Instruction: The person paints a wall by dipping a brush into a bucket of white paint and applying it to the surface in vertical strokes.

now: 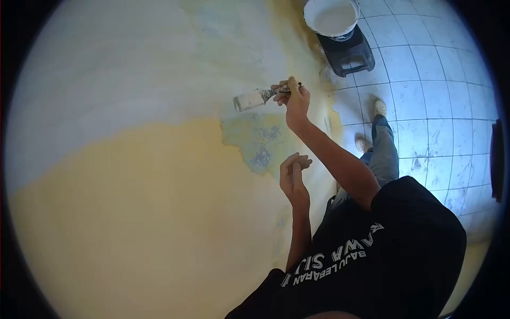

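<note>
My right hand point(295, 101) is closed around the handle of a flat paintbrush point(248, 101), whose pale, white-coated end points left along the wall. White spatter covers the lower part of its handle. The brush lies over the whitish area of the wall point(133, 202), just above a patch of worn paint point(260, 141) in green and blue. Below that patch, my left hand point(293, 178) is held close to the wall, fingers loosely bent and apart, with nothing visible in it.
A white bucket point(313, 26) holding white material stands on a dark stool point(348, 53) beside the wall. Pale tiles point(419, 95) cover the floor, with dark smudges. My feet in light clogs point(379, 108) are near the wall's base. A dark object point(498, 159) is at the far right.
</note>
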{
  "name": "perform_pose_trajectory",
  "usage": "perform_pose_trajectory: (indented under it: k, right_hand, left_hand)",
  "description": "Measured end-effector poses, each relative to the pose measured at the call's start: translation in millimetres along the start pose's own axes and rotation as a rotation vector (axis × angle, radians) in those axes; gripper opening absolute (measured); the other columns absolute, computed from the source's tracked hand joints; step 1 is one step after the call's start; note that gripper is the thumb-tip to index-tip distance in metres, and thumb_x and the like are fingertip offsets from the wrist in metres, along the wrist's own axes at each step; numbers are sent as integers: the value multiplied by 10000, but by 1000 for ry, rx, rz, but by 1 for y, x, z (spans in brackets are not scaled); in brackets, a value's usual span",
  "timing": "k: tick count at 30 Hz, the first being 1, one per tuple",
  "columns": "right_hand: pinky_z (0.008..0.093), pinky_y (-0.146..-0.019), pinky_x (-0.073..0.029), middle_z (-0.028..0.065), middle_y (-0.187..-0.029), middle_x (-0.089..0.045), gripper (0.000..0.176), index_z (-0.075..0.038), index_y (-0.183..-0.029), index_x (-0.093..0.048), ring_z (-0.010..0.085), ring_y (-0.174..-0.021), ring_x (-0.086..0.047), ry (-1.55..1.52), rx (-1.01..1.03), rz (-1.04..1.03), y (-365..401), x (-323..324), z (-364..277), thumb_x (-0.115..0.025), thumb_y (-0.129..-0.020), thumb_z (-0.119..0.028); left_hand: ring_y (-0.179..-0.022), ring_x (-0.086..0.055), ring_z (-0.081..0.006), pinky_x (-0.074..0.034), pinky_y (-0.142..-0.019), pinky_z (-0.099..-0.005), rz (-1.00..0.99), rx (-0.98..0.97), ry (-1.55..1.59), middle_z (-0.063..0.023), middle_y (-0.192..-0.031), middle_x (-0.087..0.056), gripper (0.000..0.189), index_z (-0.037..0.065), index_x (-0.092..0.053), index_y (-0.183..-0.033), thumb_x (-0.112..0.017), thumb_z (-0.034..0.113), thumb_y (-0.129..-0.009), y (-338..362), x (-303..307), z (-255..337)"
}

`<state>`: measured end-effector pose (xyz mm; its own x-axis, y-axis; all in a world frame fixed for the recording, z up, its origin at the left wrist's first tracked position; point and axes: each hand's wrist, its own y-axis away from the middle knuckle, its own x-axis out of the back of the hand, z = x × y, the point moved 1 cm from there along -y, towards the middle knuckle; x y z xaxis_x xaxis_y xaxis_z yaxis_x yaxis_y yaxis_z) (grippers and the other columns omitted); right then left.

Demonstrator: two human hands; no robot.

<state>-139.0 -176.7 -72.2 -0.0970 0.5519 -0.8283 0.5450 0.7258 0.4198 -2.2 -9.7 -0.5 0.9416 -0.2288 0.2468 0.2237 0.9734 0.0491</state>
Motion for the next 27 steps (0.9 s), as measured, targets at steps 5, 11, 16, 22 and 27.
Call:
perform_pose_trajectory:
  k: [5,11,16,22,27]
  right_hand:
    - [292,-609,-519,197,-1018,-752,329,-11,-1056,-629,159,-691,-663,-556,-248,-94,54,-76,59,-543,-1122,-322]
    - [278,-634,-580,182,-1010,-754,314,9,-1062,-638,167,-732,-703,-129,-75,173,33,72,-13,-556,-1118,-288]
    - [290,-566,-592,155,-909,-753,304,22,-1029,-651,181,-626,-703,147,96,430,-4,153,9,-569,-1106,-261]
    - [297,-506,-550,113,-794,-726,292,27,-965,-664,144,-599,-699,486,258,259,6,70,-15,-604,-1085,-233]
    - [276,-471,-524,80,-743,-689,259,7,-945,-639,138,-570,-690,427,385,-135,67,-80,-67,-577,-1093,-196]
  left_hand:
    - [-1003,-717,-263,-560,-931,-399,44,-35,-237,-176,-1139,-721,275,-40,-604,-1306,-473,69,-1091,12,74,55]
    - [-1009,-716,-257,-557,-932,-389,-17,139,-5,-172,-1138,-723,270,-37,-611,-1297,-480,82,-1092,68,-56,50]
    - [-1003,-716,-259,-558,-927,-392,51,101,13,-172,-1132,-721,270,-34,-611,-1295,-480,78,-1087,62,-40,26]
    - [-979,-709,-252,-556,-911,-390,120,46,38,-172,-1126,-711,281,-40,-590,-1317,-479,68,-1082,56,-38,30]
    - [-963,-688,-236,-545,-902,-386,272,-56,93,-179,-1169,-679,333,-44,-519,-1389,-465,39,-1071,50,-26,37]
